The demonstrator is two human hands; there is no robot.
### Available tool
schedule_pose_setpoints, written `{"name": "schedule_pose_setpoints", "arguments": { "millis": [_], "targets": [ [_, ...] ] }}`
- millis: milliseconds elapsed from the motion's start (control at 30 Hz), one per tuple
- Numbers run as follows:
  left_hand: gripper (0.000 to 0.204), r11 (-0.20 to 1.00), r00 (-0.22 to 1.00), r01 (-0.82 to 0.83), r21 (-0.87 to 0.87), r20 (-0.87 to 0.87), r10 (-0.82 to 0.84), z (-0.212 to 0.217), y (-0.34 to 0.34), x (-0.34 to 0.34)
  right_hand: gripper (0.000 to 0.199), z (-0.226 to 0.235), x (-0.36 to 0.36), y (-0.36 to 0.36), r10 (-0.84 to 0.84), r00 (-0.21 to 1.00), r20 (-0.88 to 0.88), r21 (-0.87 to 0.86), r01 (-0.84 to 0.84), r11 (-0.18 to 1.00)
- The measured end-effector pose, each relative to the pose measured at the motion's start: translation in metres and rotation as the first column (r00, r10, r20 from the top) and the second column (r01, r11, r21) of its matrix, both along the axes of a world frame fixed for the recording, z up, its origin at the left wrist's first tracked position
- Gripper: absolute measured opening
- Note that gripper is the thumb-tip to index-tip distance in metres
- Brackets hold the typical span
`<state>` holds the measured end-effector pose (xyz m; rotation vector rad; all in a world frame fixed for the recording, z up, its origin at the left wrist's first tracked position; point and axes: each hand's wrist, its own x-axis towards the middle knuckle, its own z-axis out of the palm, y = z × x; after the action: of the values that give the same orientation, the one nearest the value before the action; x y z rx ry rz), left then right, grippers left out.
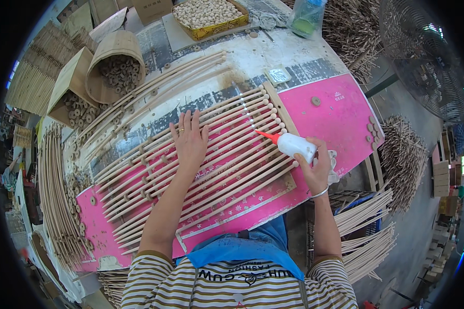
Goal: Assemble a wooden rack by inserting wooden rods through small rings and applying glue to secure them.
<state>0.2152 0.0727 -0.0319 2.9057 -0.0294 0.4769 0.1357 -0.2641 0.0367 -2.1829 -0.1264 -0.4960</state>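
1. The right hand [314,167] is closed around a white glue bottle [296,145] with a red tip [265,135]. The grip is tight around the fat part of the bottle.
2. The bottle lies on its side. Its long way runs from the right hand toward the person's left and a little up in the picture, so the red tip points away from the palm.
3. The red tip is right at the round ends [273,116] of the sticks. These ends sit in a line next to a flat wooden strip [283,108].
4. The left hand [191,141] lies flat and open on the row of sticks [211,154]. Its fingers are spread and it holds nothing. It presses on top of the sticks near their middle.
5. The right hand is the one closer to the stick ends. The left hand is well apart from them, farther to the person's left.
6. The sticks are long, thin, round and pale brown. They lie side by side, close together, on a pink board [340,110]. Their long way runs from the lower left up to the upper right.
7. Small shiny white dots show on some of the stick ends, in a line above the red tip. They look like glue.
8. Small wooden rings [144,177] sit on some sticks near the left hand.
9. A bucket [113,64] on its side holds more rings, and a yellow tray [209,15] of pale beads sits far up the table.
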Motion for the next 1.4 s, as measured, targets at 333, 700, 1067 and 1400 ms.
{"name": "schedule_pose_setpoints", "arguments": {
  "millis": [333,700,1067,1400],
  "targets": [
    [0.052,1.000,1.000,-0.005,0.003,0.002,0.005,-0.001,0.000,0.000,0.049,-0.009,-0.010,-0.006,-0.028,0.999,-0.017,0.134,0.030,0.991],
    [0.052,1.000,1.000,0.004,-0.001,0.009,-0.003,0.002,0.001,-0.002,0.049,-0.003,-0.021,-0.006,0.014,0.999,-0.032,0.021,-0.014,1.000],
    [0.052,1.000,1.000,0.004,-0.002,0.001,-0.004,-0.001,0.002,-0.001,0.050,-0.003,-0.040,-0.008,-0.059,0.997,-0.052,0.155,0.067,0.986],
    [0.052,1.000,1.000,0.006,0.002,-0.010,-0.006,0.000,0.002,-0.001,0.049,-0.005,-0.049,-0.009,-0.017,0.999,-0.035,0.088,0.020,0.996]
  ]
}}
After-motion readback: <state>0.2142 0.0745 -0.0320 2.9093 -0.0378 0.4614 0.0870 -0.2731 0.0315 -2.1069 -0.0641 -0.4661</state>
